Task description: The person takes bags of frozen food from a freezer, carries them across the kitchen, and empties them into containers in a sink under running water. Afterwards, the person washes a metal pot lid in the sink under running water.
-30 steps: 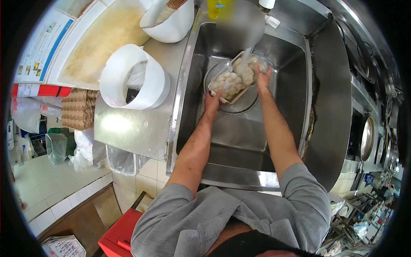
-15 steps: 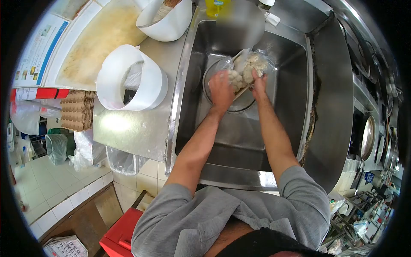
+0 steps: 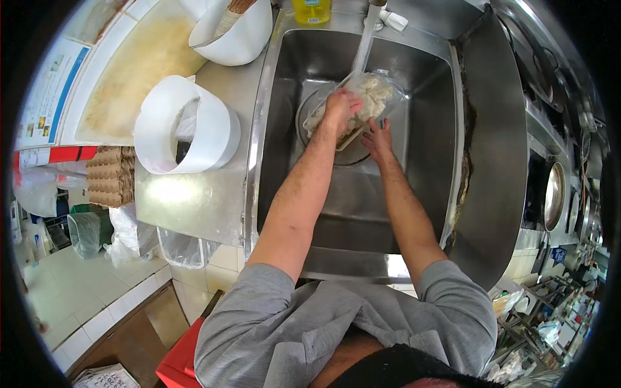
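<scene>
The pale food pieces (image 3: 378,94) are inside the sink (image 3: 352,220), in the far half of its bottom. They lie together with a light-coloured tray (image 3: 349,140), of which only a part of the edge can be seen, and with some clear plastic film (image 3: 396,97) around them. What kind of food it is, I cannot tell with certainty. The tray sits over a round plate (image 3: 356,155) in the bottom of the sink.

The left hand (image 3: 341,108) is inside the sink, over the left part of the pieces, and its fingers point toward the right wall of the sink. These fingers look a little bent, but whether they grip something I cannot tell. The right hand (image 3: 378,139) is also inside the sink, just beside the near edge of the tray; its fingers are open and spread apart.

From the far side of the sink a faucet spout (image 3: 365,45) reaches over its inside, and its lower end is near the food. On the far rim of the sink stands a yellow bottle (image 3: 312,11).

Left of the sink there is a metal counter (image 3: 187,200). On it is a round white container (image 3: 223,139) with a cloth (image 3: 187,123) in it. Another white container (image 3: 249,42), which holds a brush (image 3: 229,19), is beyond the sink's left far corner.
</scene>
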